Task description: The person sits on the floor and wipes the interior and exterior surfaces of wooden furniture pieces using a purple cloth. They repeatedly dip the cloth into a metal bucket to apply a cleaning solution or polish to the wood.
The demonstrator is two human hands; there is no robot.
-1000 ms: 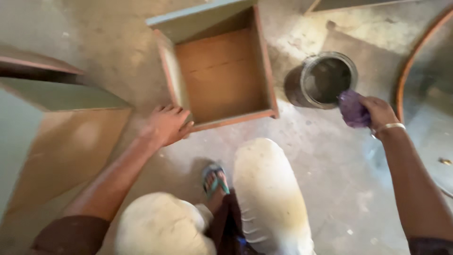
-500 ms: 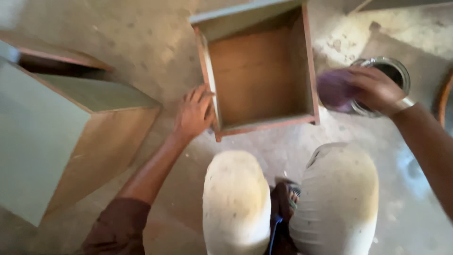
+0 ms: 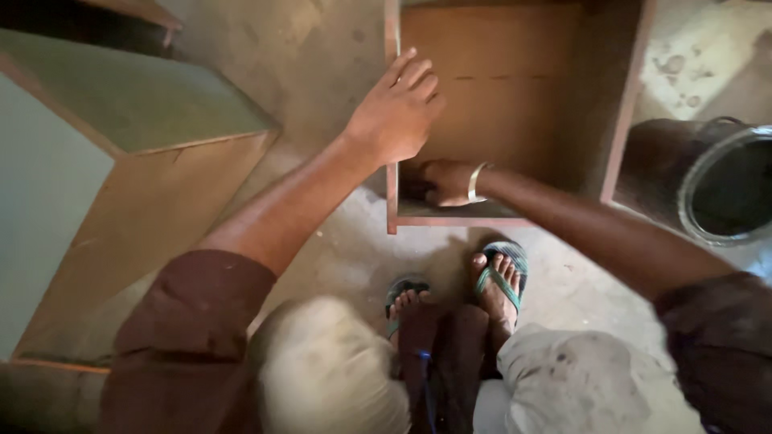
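An open wooden box (image 3: 515, 88) lies on the concrete floor in front of me, its hollow side up. My left hand (image 3: 396, 112) lies over the top edge of the box's left wall, fingers draped inward. My right hand (image 3: 444, 183), with a metal bangle on the wrist, reaches inside the box and presses into the near left corner. A dark cloth (image 3: 415, 190) is bunched under its fingers and mostly hidden in the shadow.
A round metal tin (image 3: 728, 189) with a dark inside stands right of the box. Green-faced wooden cabinet pieces (image 3: 145, 112) lie at the left. My feet in flip-flops (image 3: 500, 281) rest just below the box, knees bent.
My right hand came from the tin with the purple cloth and went down into the box's near left corner. My left hand slid up along the left wall. The view moved closer.
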